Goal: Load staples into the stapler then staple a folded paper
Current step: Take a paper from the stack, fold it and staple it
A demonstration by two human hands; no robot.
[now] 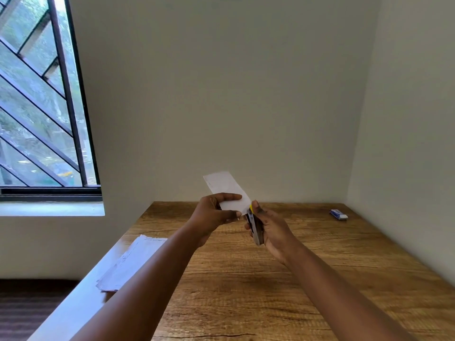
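My left hand (pixel 214 215) holds a folded white paper (pixel 225 188) up above the wooden table (pixel 270 279), thumb on top and fingers underneath. The paper tilts up and to the left. My right hand (pixel 273 230) grips a small stapler (pixel 254 227) with a yellow tip, held nearly upright. The stapler's front end meets the paper's lower right corner. I cannot tell whether the jaws are pressed together. A small blue and white staple box (pixel 339 214) lies at the far right of the table near the wall.
A stack of white printed sheets (pixel 130 262) lies at the table's left edge, partly behind my left forearm. Walls close in the table at the back and on the right. A barred window (pixel 41 99) is on the left.
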